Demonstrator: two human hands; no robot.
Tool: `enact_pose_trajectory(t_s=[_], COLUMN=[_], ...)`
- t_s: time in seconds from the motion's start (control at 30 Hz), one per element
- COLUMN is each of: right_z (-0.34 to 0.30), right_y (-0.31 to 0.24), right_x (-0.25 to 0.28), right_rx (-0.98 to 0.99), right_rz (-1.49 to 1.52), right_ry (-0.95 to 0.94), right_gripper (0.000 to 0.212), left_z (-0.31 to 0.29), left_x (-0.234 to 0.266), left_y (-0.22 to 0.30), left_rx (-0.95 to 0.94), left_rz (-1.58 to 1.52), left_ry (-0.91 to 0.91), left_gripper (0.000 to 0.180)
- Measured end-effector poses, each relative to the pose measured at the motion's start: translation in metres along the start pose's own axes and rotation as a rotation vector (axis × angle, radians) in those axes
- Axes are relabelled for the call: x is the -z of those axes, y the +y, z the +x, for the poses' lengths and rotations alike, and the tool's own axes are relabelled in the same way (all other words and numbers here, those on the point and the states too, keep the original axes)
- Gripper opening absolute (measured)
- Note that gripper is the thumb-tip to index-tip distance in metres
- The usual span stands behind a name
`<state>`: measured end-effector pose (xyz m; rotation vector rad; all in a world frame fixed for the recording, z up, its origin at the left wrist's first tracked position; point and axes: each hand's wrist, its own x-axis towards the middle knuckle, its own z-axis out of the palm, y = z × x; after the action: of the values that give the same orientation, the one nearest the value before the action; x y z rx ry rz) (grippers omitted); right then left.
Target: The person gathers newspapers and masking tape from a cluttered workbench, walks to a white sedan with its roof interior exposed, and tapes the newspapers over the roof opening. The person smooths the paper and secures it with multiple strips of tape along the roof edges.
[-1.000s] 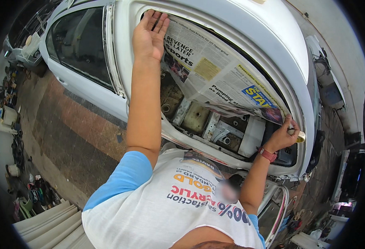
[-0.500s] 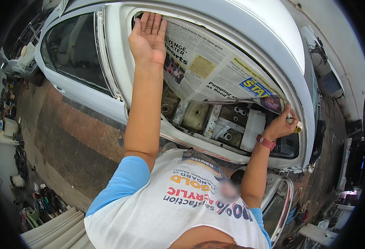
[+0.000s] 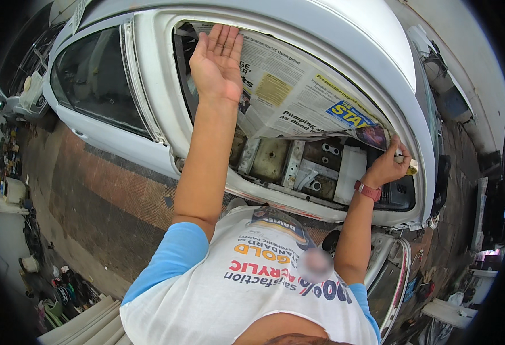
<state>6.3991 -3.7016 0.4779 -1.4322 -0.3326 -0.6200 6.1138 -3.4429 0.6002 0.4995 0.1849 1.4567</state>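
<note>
A sheet of newspaper [image 3: 304, 86] hangs across the upper part of an open door frame [image 3: 154, 75] on a pale grey car. My left hand [image 3: 217, 66] lies against the paper near the top rim of the opening, palm facing me, fingers stretched out. At the opening's right end, my right hand [image 3: 391, 164], with a red watch on the wrist, pinches the lower right corner of the newspaper. A yellowish ring, apparently a tape roll [image 3: 412, 168], shows just beyond its fingers, partly hidden. Below the sagging lower edge, the bare metal car interior [image 3: 272, 158] is visible.
A closed car door with dark glass [image 3: 91, 80] stands to the left. A detached door [image 3: 387, 282] leans near my right side. Another vehicle [image 3: 25, 86] stands far left, and assorted items [image 3: 68, 287] line the floor at lower left.
My left hand has slid a little to the right along the top edge of the newspaper. My right hand keeps its pinch on the corner. The whole view has shifted slightly.
</note>
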Motion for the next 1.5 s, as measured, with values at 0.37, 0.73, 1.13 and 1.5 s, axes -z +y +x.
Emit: enact_pose_trajectory(t_s=[0.37, 0.73, 1.13, 1.5], right_z=[0.002, 0.002, 0.005, -0.004], right_y=[0.005, 0.008, 0.034, 0.034], right_x=[-0.007, -0.009, -0.019, -0.022], right_rx=[-0.022, 0.047, -0.102, 0.018], right_rz=[0.034, -0.079, -0.163, -0.138], right_ry=[0.016, 0.022, 0.012, 0.043], right_gripper=[0.028, 0.028, 0.035, 0.033], left_z=[-0.026, -0.045, -0.047, -0.074], left_x=[-0.018, -0.034, -0.028, -0.030], left_y=[-0.025, -0.052, -0.065, -0.103], left_rx=[0.062, 0.102, 0.154, 0.285], left_rz=[0.059, 0.116, 0.140, 0.103], left_ry=[0.003, -0.036, -0.101, -0.162], left_gripper=[0.064, 0.066, 0.069, 0.071])
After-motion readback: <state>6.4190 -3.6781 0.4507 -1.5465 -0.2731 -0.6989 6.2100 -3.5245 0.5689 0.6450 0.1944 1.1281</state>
